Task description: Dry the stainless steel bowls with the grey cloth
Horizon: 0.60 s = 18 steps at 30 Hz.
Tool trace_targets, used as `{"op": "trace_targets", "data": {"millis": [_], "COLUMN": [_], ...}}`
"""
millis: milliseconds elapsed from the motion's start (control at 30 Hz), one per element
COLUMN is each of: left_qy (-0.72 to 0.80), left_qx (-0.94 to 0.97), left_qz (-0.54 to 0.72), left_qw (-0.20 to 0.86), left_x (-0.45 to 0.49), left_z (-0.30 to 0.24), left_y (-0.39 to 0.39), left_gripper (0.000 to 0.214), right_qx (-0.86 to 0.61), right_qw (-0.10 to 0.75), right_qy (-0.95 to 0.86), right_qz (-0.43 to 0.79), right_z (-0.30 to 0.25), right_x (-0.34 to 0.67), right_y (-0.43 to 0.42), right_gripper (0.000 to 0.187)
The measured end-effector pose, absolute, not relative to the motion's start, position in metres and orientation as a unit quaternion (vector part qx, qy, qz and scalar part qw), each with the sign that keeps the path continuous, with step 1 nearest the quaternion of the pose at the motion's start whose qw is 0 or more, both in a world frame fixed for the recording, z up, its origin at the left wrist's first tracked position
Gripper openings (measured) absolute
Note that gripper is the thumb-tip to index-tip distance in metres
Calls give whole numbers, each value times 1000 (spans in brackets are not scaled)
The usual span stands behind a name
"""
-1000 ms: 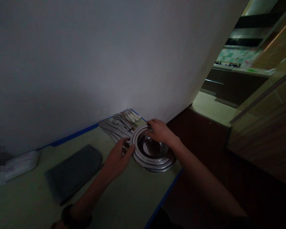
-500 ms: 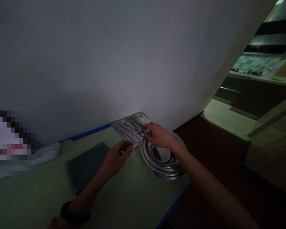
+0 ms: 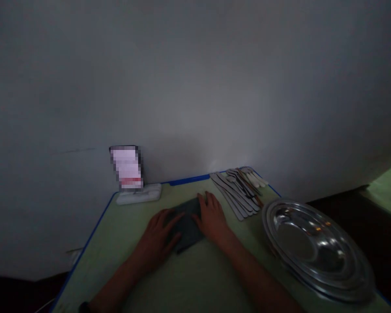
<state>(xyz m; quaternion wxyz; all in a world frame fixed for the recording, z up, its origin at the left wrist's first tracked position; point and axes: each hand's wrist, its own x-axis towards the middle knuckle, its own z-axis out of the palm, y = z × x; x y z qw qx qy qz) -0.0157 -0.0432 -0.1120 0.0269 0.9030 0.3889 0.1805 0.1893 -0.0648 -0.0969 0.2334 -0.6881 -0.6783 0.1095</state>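
A dark grey-green folded cloth lies flat near the middle of the table, with both hands over its sides. My left hand rests on its left edge, fingers spread. On its right edge lies my right hand, its fingers stretched out and apart. Neither hand is wrapped round the cloth. To the right, a row of metal cutlery includes several knives with spoons beside them, and pale-handled pieces at the far end. A stack of shiny round metal dishes sits nearest the right edge.
A device with a blurred lit screen stands against the wall, on or behind a white padded block. The pale green table has a blue rim and touches the grey wall. Dark floor shows at the right.
My view has swung left. My right hand has left the cutlery by the metal dishes and my left hand has come away from the knife ends. Both now lie on the cloth.
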Motion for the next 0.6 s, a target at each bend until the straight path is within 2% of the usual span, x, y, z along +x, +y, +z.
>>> {"op": "trace_targets", "data": {"millis": [100,200,333,433,500,600], "left_qy": [400,420,407,348,328,350], "left_qx": [902,887,881,907,915,900], "left_qz": [157,191,232,193,169,183], "left_qw": [30,24,69,135,160,183], "left_x": [-20,-13,-5,-3,-4,-5], "left_z": [-121,-121,-113,-106,-105,-106], "left_y": [-46,-42,-39,-42,-44,-42], "left_gripper": [46,45,33,44,54,44], "right_qx": [-713,-722,-680,-637,-628,-624], "right_qw": [249,281,406,509,539,551], "right_qy": [-647,-615,-578,-539,-523,-517], "right_qz": [106,148,194,211,206,198], "right_z": [-111,-114,-119,-126,-130,-134], "right_x": [193,203,212,216,218,222], "right_y": [-59,-56,-52,-48,-45,-42], "right_gripper": [60,57,35,20,18,17]}}
